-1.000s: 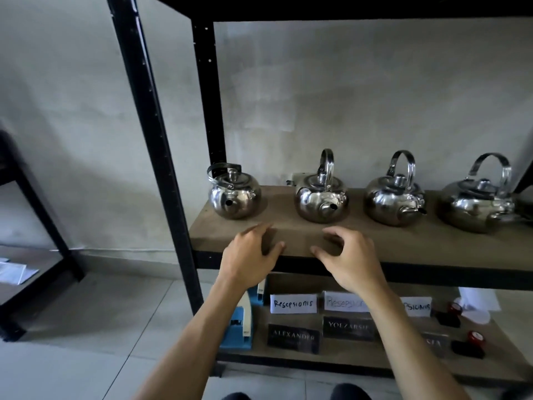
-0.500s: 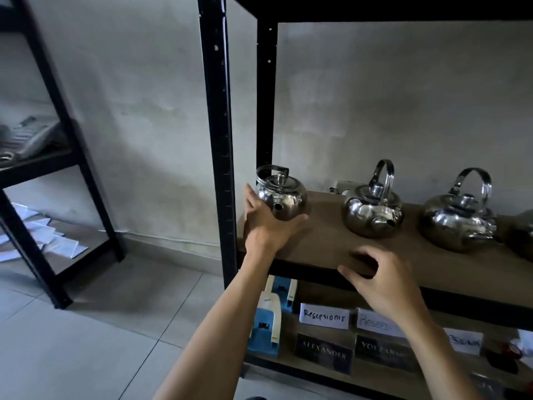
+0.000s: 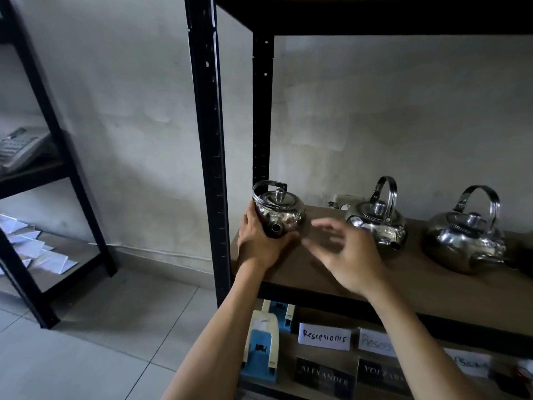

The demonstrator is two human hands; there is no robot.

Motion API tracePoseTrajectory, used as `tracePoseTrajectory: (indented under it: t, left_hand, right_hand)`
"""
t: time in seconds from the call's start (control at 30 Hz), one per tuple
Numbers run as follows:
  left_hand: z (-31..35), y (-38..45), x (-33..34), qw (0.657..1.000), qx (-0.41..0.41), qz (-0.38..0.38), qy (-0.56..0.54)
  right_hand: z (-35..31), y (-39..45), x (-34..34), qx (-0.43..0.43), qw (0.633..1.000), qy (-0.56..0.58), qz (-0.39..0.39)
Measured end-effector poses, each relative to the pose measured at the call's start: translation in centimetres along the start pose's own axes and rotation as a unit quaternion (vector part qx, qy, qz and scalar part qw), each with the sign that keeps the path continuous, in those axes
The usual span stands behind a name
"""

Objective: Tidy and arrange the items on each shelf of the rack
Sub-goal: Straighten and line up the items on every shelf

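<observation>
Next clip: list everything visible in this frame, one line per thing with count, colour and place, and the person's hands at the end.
kettles: 3 in full view, shiny steel, in a row on the brown shelf; leftmost kettle, middle kettle, right kettle
rack: 1, black frame, brown shelf boards
white object: 1, behind the middle kettle, kind unclear
blue-and-cream devices: 2, lower shelf, left end
white handwritten cards: 3, partly hidden, lower shelf
dark nameplates: 2, lower shelf front
second rack: 1, black, far left
telephone: 1, grey, on second rack
white papers: several, second rack's lower shelf
left hand: grips leftmost kettle's body
right hand: open above the shelf, blurred
</observation>
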State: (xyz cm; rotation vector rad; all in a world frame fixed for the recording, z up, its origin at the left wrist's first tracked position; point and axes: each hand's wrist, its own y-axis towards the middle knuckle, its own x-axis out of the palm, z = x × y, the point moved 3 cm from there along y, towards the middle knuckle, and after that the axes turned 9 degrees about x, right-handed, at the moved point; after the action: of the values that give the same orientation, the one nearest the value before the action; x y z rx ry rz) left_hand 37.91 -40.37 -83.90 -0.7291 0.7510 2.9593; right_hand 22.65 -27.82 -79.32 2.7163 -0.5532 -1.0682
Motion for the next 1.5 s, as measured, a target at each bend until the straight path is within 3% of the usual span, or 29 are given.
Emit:
tracePoseTrajectory:
  t: [0.1, 0.4, 1.2, 1.5]
  left_hand:
    - [0.1, 0.0, -0.1, 1.0, -0.003, -0.003, 0.002]
    - [-0.1, 0.0, 0.0, 1.0, -0.024, -0.007, 0.006]
    - [0.2, 0.2, -0.1, 0.999, -0.015, -0.026, 0.018]
    - [0.1, 0.3, -0.2, 0.999, -0.015, -0.03, 0.018]
  right_hand:
    - [-2.7, 5.4, 0.6, -0.008, 0.998, 0.042, -0.043]
    - [-4.7, 15.5, 4.8, 0.025, 0.976, -0.061, -0.207]
    - [-0.5, 13.8, 5.8, -0.003, 0.971, 0.217, -0.099]
    - [-0.5, 13.5, 6.0, -0.003, 0.966, 0.241, -0.098]
